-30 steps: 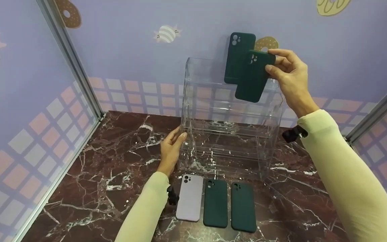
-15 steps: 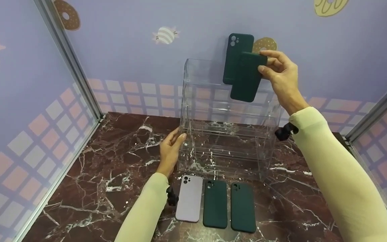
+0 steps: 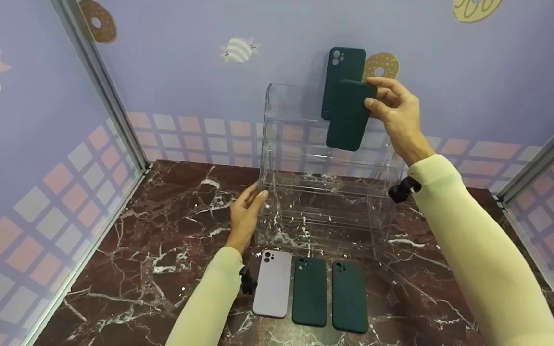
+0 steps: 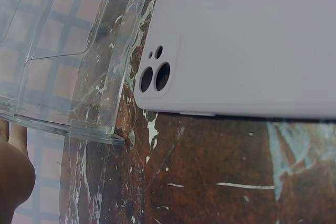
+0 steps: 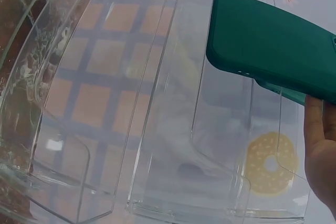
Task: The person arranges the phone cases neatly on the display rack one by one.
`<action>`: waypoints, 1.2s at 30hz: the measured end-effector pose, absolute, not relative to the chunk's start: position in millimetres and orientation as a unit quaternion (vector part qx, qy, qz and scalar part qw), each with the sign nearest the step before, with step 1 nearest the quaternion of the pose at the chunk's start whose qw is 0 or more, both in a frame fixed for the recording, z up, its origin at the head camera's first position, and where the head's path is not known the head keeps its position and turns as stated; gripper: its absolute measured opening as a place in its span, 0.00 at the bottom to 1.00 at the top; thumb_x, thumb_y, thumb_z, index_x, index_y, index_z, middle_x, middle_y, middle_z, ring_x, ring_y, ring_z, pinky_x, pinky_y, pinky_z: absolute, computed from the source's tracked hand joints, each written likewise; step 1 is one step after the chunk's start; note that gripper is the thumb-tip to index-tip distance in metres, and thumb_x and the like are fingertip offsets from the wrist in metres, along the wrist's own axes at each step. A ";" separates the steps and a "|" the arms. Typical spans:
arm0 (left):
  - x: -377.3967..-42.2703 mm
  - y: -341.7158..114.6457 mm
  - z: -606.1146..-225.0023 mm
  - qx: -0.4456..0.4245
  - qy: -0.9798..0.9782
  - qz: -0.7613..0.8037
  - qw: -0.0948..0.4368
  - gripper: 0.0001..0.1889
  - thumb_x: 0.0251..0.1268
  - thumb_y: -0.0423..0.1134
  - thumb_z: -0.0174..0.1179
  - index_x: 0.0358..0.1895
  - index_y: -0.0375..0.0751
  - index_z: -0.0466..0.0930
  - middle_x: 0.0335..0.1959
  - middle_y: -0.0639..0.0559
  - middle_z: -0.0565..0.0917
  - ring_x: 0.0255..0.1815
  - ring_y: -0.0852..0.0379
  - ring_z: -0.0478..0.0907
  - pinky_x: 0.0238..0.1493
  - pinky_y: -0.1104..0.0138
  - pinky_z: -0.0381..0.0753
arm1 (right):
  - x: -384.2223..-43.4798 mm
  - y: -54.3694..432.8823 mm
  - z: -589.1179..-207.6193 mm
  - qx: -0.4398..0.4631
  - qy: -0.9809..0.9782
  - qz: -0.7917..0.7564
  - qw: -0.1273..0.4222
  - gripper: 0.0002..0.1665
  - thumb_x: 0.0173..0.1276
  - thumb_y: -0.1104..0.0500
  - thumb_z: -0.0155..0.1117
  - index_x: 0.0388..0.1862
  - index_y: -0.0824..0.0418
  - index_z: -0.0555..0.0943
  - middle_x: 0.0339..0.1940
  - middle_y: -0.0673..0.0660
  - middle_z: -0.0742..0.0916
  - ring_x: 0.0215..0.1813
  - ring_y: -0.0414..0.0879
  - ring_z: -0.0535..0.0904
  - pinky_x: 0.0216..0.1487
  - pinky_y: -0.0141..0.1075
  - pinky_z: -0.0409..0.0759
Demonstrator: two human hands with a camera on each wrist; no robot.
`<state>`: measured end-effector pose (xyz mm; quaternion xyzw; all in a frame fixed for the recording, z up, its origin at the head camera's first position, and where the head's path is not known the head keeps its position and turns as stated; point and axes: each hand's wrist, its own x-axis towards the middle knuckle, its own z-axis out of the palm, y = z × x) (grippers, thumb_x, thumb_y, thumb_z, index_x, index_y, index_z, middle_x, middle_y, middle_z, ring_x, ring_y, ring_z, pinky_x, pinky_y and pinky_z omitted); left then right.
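Lilac walls [image 3: 176,72] with pink-and-white checks [image 3: 191,142] border a dark-red, white-veined marbled surface [image 3: 128,274].

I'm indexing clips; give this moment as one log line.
right hand: pinches green case; left hand: touches clear rack; on rack: another green case; table: lilac case, two green cases

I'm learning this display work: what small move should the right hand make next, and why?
The right hand should probably lower its pinched dark green phone case toward the clear stand: another green case already stands at the stand's top, and the left hand touches the stand's side.
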<state>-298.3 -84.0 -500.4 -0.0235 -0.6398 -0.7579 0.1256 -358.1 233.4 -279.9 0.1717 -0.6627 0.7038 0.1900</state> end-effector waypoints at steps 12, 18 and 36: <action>-296.8 -84.9 -500.6 -0.027 -0.653 -0.746 0.131 0.24 0.77 0.37 0.66 0.72 0.34 0.79 0.64 0.35 0.84 0.64 0.46 0.83 0.68 0.55 0.79 | -364.5 233.9 -280.4 0.158 -0.674 0.698 0.179 0.21 0.74 0.73 0.68 0.62 0.58 0.86 0.47 0.63 0.87 0.50 0.57 0.85 0.58 0.43 0.87; -297.2 -84.7 -500.7 -0.036 -0.642 -0.755 0.130 0.25 0.78 0.35 0.65 0.73 0.31 0.76 0.68 0.29 0.79 0.66 0.43 0.81 0.69 0.55 0.78 | -367.9 233.0 -286.6 0.163 -0.683 0.695 0.157 0.22 0.74 0.72 0.68 0.63 0.58 0.86 0.44 0.62 0.87 0.48 0.54 0.86 0.57 0.42 0.87; -299.7 -82.5 -501.3 -0.026 -0.641 -0.755 0.134 0.24 0.77 0.34 0.65 0.72 0.32 0.77 0.63 0.35 0.85 0.63 0.45 0.83 0.67 0.58 0.80 | -374.3 227.2 -297.2 0.150 -0.681 0.702 0.145 0.22 0.74 0.70 0.69 0.64 0.56 0.86 0.42 0.62 0.86 0.48 0.54 0.86 0.60 0.43 0.86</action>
